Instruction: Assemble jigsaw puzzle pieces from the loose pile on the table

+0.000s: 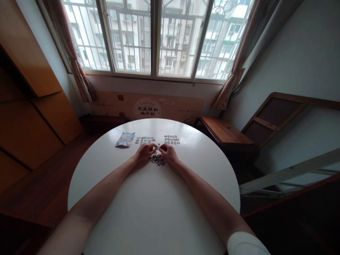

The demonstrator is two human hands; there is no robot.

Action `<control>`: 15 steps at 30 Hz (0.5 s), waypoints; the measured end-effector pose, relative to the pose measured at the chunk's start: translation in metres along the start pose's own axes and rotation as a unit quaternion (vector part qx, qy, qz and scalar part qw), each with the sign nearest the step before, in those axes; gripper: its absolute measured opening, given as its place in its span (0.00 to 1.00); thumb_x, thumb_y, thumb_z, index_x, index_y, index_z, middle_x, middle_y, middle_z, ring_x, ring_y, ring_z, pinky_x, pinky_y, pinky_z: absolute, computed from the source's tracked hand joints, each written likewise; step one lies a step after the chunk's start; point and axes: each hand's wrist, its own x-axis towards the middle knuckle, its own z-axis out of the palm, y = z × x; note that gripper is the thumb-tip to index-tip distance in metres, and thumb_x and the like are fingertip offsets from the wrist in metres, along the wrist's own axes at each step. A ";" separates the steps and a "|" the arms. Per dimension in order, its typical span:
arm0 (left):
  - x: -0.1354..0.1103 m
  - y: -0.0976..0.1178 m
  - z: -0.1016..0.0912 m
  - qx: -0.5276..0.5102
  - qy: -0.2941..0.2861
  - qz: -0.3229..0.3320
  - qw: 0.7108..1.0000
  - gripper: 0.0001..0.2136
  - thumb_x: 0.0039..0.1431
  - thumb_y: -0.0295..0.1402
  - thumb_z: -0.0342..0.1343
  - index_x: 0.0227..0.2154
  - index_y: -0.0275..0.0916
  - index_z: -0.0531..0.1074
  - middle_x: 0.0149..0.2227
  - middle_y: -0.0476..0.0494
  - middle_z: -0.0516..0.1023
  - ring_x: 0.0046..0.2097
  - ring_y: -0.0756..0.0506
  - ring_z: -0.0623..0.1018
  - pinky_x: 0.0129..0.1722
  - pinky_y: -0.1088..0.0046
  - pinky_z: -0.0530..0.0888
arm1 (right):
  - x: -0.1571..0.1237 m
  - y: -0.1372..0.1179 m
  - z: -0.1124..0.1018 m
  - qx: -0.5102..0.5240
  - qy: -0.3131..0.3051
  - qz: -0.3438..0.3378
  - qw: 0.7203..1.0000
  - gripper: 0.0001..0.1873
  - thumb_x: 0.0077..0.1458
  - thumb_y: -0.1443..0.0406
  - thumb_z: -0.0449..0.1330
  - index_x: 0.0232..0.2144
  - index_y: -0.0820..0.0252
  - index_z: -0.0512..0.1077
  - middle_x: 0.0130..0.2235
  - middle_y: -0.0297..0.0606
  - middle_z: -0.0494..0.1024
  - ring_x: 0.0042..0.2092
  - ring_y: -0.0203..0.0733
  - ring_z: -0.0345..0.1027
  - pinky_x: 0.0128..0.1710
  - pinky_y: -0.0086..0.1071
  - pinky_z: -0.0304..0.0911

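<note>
Both my hands meet over the far middle of a round white table (pixel 159 212). My left hand (pixel 145 152) and my right hand (pixel 168 153) are closed in pinches, fingertips touching, on small puzzle pieces (pixel 158 145) held between them. Just below the hands lies a loose pile of puzzle pieces (pixel 157 160). Beyond the hands two joined puzzle sections lie flat, one on the left (pixel 145 140) and one on the right (pixel 171 139). A printed puzzle bag (pixel 125 139) lies at the far left.
A dark wooden bench (pixel 223 131) stands right of the table, with a wooden frame (pixel 278 113) leaning on the wall. A barred window (pixel 154 35) and curtains are ahead. Wooden cabinets (pixel 32 106) fill the left side. The floor is dark wood.
</note>
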 end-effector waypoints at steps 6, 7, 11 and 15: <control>0.000 0.000 0.000 0.004 -0.003 0.001 1.000 0.10 0.55 0.36 0.51 0.34 0.38 0.75 0.18 0.54 0.67 0.21 0.55 0.65 0.26 0.80 0.60 | -0.001 -0.003 -0.001 -0.001 -0.002 0.002 1.000 0.06 0.46 0.65 0.58 0.26 0.63 0.71 0.24 0.34 0.72 0.26 0.34 0.63 0.28 0.27 0.58; 0.000 0.000 0.000 0.005 -0.003 0.001 1.000 0.10 0.55 0.36 0.51 0.34 0.39 0.75 0.18 0.54 0.67 0.21 0.55 0.64 0.26 0.80 0.60 | -0.001 -0.003 -0.001 -0.003 -0.001 0.002 1.000 0.06 0.46 0.65 0.58 0.26 0.63 0.71 0.24 0.34 0.72 0.26 0.34 0.63 0.28 0.27 0.58; 0.000 -0.001 0.001 0.004 -0.003 -0.004 1.000 0.10 0.55 0.36 0.51 0.34 0.39 0.75 0.18 0.54 0.67 0.22 0.55 0.64 0.26 0.80 0.60 | 0.000 -0.003 -0.001 -0.005 -0.002 0.005 1.000 0.06 0.46 0.64 0.58 0.26 0.63 0.71 0.25 0.34 0.73 0.27 0.34 0.63 0.28 0.27 0.58; 0.000 0.001 -0.001 -0.003 -0.005 -0.006 1.000 0.10 0.55 0.36 0.52 0.34 0.39 0.75 0.18 0.54 0.67 0.22 0.54 0.65 0.26 0.80 0.60 | 0.000 -0.002 -0.001 -0.004 -0.002 0.002 1.000 0.06 0.46 0.64 0.58 0.26 0.63 0.71 0.25 0.34 0.73 0.27 0.34 0.64 0.29 0.27 0.59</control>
